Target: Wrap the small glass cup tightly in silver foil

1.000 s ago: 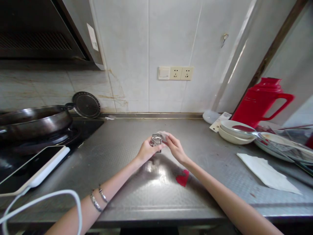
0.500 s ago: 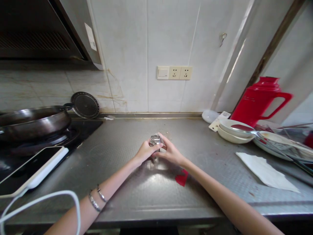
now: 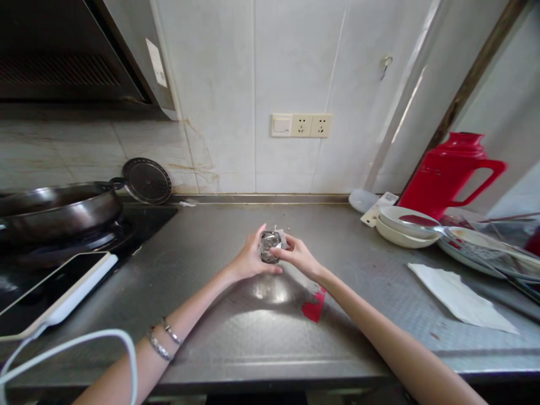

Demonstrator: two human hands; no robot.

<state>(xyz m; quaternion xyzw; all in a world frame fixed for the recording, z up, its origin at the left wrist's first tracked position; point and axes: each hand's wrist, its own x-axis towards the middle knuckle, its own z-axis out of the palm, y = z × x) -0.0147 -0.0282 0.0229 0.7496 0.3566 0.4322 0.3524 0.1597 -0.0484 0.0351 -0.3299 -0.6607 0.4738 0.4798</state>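
Above the middle of the steel counter (image 3: 236, 349) is a small, shiny silver foil-wrapped block (image 3: 270, 242). My left hand (image 3: 251, 256) cups it from the left, fingers behind it and thumb stretched out below. My right hand (image 3: 301, 256) grips the block's right side, thumb across its front face and fingers at a pale loose flap (image 3: 283, 241). What is inside the foil is hidden. A torn red scrap (image 3: 313, 307) lies on the counter beside my right forearm.
At left are a pan (image 3: 63, 211) on the stove, a dark round lid (image 3: 147, 181) against the wall, and a phone (image 3: 54, 292) with a white cable (image 3: 84, 340). On the right stand stacked bowls (image 3: 405, 239), a red thermos (image 3: 441, 180) and a white napkin (image 3: 462, 298).
My left hand's fingers have opened out, its thumb moving off the block's front. My right thumb has come onto the front, and a pale flap now shows at the right edge.
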